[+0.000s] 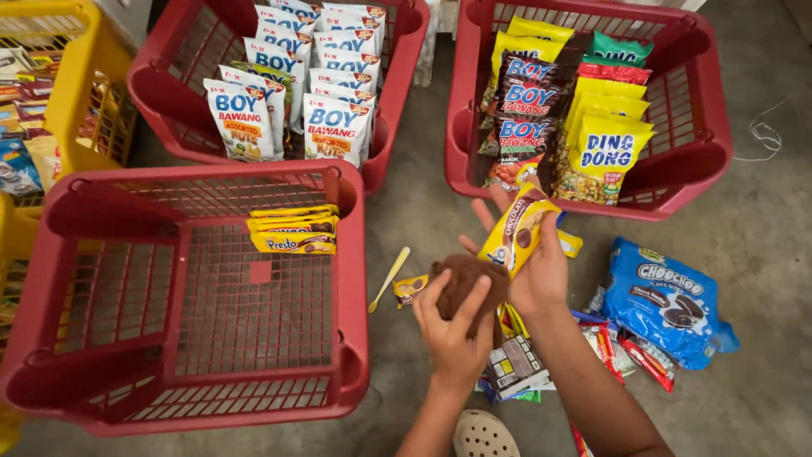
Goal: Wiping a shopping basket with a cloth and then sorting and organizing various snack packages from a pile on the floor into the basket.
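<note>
Brown cloth (468,283) gripped by left hand (452,326) | right hand (533,271) clasps yellow packet (518,228)

I see soft, even daylight over the whole view, bright enough to keep colours full. Shadows are faint: a pale one lies on the floor (761,245) just below my left hand (452,326), and another under my right forearm. Glare sits on the glossy yellow packet (518,230) between my right hand's fingers (541,271), and on the blue bag (664,300) well right of them. The brown cloth (465,283) under my left fingertips reads flat, its texture slightly soft. Focus holds sharp across the baskets (355,279). The wide lens bows the basket rims outward near the frame edges, and the corners look a little stretched.
</note>
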